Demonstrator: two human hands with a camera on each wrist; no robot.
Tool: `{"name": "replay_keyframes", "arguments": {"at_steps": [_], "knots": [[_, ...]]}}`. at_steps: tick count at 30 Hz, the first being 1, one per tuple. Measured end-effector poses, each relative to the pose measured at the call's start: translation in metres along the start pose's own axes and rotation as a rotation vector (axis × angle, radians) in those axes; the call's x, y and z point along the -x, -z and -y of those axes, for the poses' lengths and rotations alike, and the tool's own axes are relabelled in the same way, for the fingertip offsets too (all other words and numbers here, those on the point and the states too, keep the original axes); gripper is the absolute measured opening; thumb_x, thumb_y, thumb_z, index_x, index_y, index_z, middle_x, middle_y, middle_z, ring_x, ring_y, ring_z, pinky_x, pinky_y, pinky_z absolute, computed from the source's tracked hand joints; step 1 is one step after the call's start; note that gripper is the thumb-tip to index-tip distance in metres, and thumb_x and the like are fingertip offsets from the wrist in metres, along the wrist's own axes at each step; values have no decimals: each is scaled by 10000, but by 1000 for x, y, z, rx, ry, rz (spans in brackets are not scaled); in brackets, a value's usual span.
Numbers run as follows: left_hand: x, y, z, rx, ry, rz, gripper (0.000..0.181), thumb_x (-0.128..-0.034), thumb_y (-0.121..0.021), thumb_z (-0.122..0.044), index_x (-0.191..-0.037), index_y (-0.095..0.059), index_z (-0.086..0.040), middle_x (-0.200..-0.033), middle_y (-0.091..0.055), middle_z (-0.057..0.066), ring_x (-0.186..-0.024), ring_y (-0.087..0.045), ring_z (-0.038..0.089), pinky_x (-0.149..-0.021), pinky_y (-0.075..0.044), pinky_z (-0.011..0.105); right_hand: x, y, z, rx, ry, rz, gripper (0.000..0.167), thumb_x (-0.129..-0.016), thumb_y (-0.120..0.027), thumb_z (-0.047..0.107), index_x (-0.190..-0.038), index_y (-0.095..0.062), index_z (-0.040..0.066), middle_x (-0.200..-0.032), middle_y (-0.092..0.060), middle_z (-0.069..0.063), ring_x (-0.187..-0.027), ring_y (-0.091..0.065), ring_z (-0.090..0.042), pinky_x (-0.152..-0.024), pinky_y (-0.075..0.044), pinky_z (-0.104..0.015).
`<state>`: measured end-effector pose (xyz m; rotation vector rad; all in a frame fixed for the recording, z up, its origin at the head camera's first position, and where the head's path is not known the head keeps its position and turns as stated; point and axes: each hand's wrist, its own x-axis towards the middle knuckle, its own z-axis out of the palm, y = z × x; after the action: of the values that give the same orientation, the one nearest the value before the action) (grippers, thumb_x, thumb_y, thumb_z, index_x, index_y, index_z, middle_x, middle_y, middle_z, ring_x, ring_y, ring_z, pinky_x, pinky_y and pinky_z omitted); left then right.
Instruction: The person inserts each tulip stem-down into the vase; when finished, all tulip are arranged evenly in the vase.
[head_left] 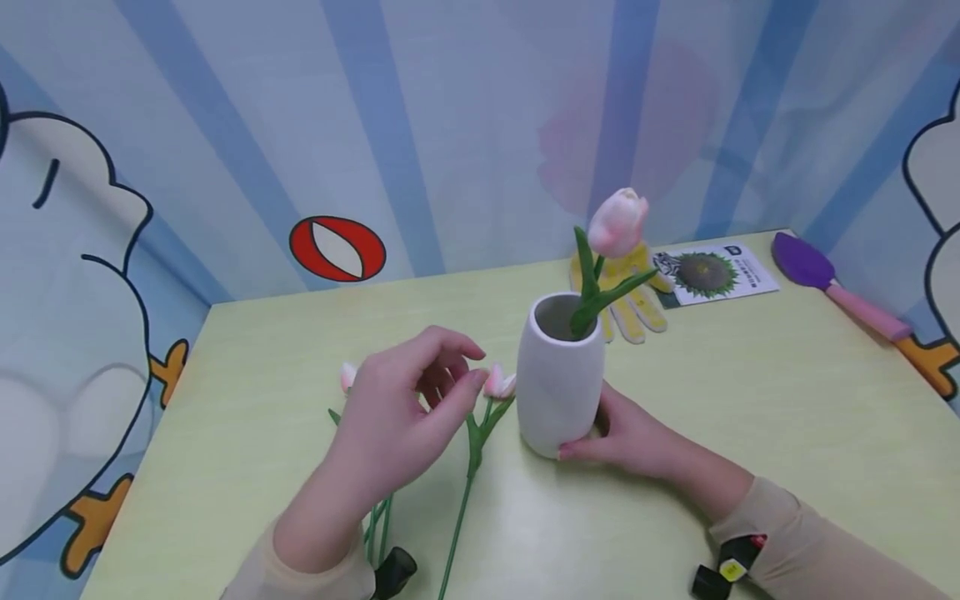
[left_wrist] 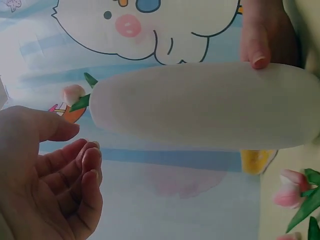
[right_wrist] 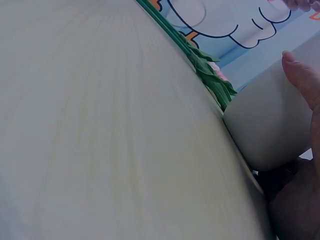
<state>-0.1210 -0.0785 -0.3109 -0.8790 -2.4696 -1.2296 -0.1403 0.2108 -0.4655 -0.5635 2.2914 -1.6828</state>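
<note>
Beige sleeves (head_left: 836,537), black wrist device (head_left: 742,551), yellow label (head_left: 732,570)

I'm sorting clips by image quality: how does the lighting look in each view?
Head: brightest, pale sheen on the table near the vase; left wrist: dimmer, vase softly shaded; right wrist: dim, darkest shadow between vase and right hand.

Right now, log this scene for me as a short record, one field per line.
Left hand: raised, holding nothing
Right hand: grips the white vase near its base
In vase: one pink tulip
Left of vase: more tulips, lying down
Behind vase: yellow-patterned glove, sunflower card
Far right: purple tool, pink handle
</note>
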Motion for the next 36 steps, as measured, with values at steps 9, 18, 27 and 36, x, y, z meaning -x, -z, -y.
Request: {"name": "replay_keyframes", "arguments": {"at_steps": [9,18,27,36], "knots": [[18,-21,27,-182,101,157,164,-930,-752,-188,-1081,-694,-212,-735,-600,-178,-629,-549,-2,-573,-511,207,2,0,0,-1,-18,-5,934,-807,-896,222,-1553,-335,184,-1532,-489,-83,-1410,-471,-347,-1192,-295,-605],[32,-31,48,-328,236,334,138,-916,-778,-321,-1010,-695,-266,-722,-565,-208,-592,-501,-1,-542,-447,217,3,1,-2,-11,6,2,924,-813,-892,227,-1556,-343,197,-1526,-497,-64,-1406,-479,-330,-1190,-292,-599],[45,-40,64,-374,294,489,153,-911,-773,-378,-910,-657,-278,-690,-557,-187,-569,-498,16,-514,-425,240,1,1,0,-4,-25,1,927,-812,-896,245,-1551,-338,201,-1531,-489,-61,-1408,-478,-328,-1202,-296,-606],[56,-52,73,-480,303,594,335,-882,-757,-500,-721,-555,-287,-604,-508,-151,-556,-472,65,-495,-393,285,3,1,1,-3,-31,-7,932,-807,-900,246,-1551,-339,205,-1526,-494,-64,-1398,-484,-327,-1201,-297,-609]]}}
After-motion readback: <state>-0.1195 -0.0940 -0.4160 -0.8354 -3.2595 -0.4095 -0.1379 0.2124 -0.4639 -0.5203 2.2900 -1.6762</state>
